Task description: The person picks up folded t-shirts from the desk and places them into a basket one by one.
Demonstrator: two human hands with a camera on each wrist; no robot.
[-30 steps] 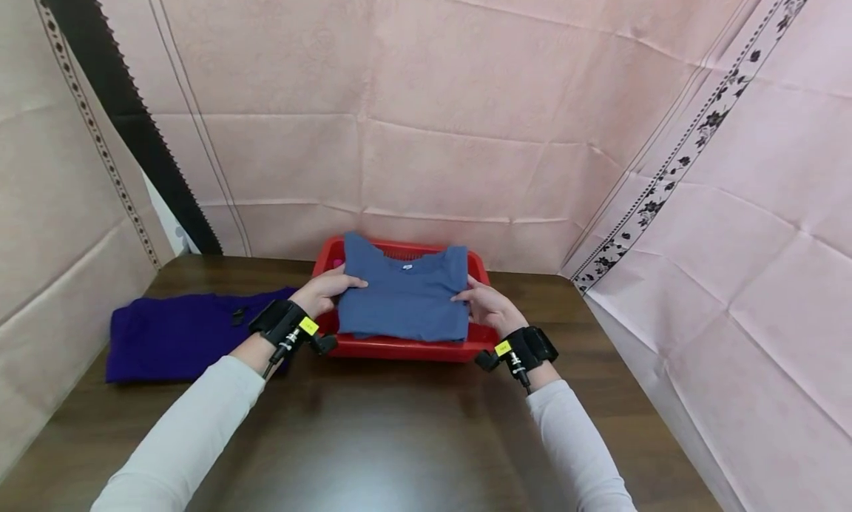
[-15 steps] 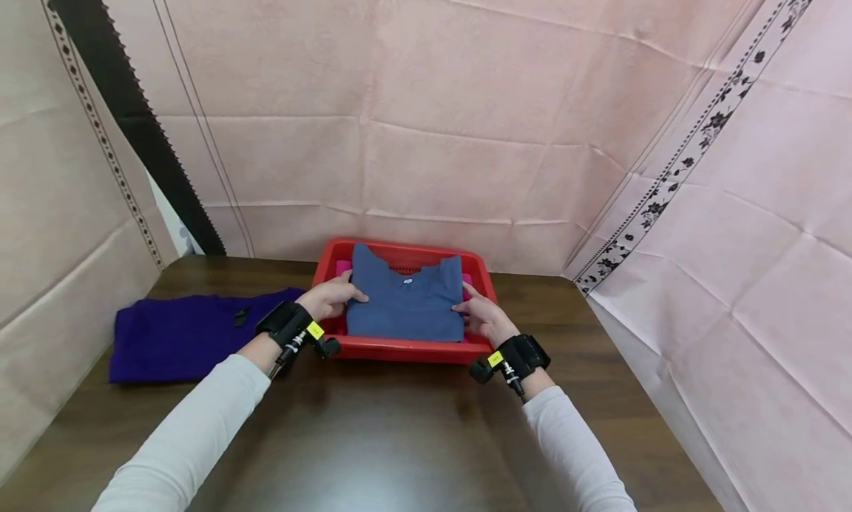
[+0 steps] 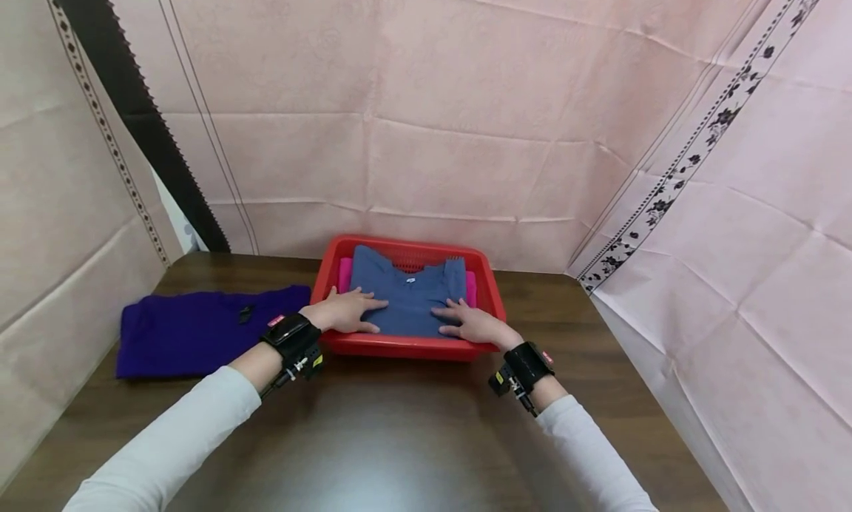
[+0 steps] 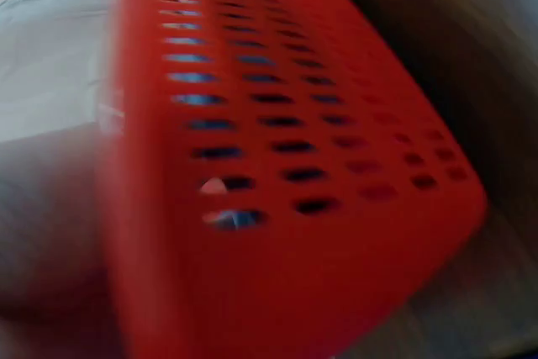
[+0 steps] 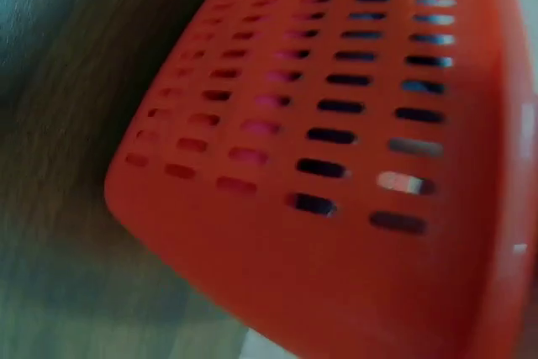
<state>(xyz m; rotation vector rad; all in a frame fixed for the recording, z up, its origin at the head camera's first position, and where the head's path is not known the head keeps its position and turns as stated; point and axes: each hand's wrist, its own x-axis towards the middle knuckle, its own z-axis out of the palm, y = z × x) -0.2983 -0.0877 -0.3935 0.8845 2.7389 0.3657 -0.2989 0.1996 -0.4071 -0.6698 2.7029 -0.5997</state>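
A folded blue shirt (image 3: 413, 305) lies in the red plastic basket (image 3: 413, 347), on top of pink folded cloth (image 3: 471, 288) that shows at both sides. My left hand (image 3: 346, 310) rests on the shirt's left part with its fingers spread and fairly straight. On the right part, my right hand (image 3: 474, 323) lies the same way, fingers spread over the cloth. Both wrist views are mostly filled by the basket's slotted wall (image 4: 277, 124); in the right one, pink and dark cloth shows through the slots of the basket (image 5: 277, 275).
A folded purple shirt (image 3: 200, 334) with a dark tag lies on the brown wooden table (image 3: 399, 430), left of the basket. Pale pink patterned cloth (image 3: 452, 112) hangs behind and on both sides of the table.
The blue shirt has gone down into the basket. Both hands have let go of its side edges and moved inward, fingers now spread on its top.
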